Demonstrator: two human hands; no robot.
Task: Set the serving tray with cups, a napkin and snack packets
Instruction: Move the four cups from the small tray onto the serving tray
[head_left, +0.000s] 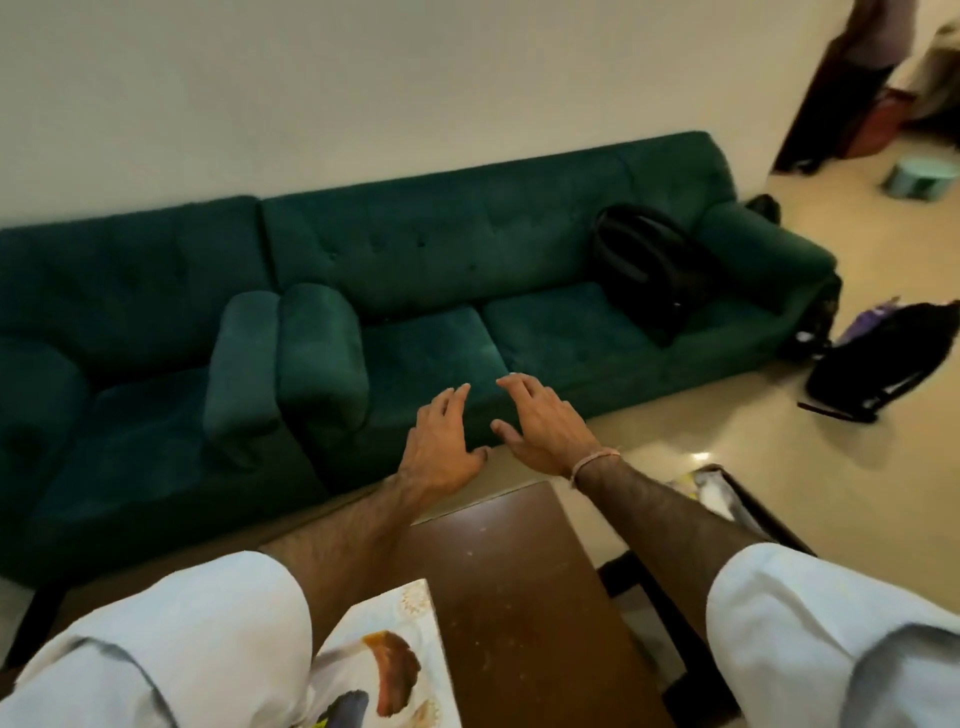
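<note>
My left hand (441, 441) and my right hand (540, 421) are stretched out side by side, palms down, fingers apart, holding nothing. They hover beyond the far end of a dark brown wooden table (519, 571), in front of the green sofa. A white box or board with printed food pictures (395, 660) lies on the table's near left, partly under my left sleeve. A dark-rimmed tray-like thing with light contents (722, 493) shows to the right of the table, mostly hidden by my right forearm. No cups or napkin are in sight.
A green sofa (467, 291) and matching armchair (130, 364) stand along the white wall. A black backpack (644, 265) rests on the sofa, another bag (883, 358) lies on the tiled floor at right. A person (862, 78) stands at the far right doorway.
</note>
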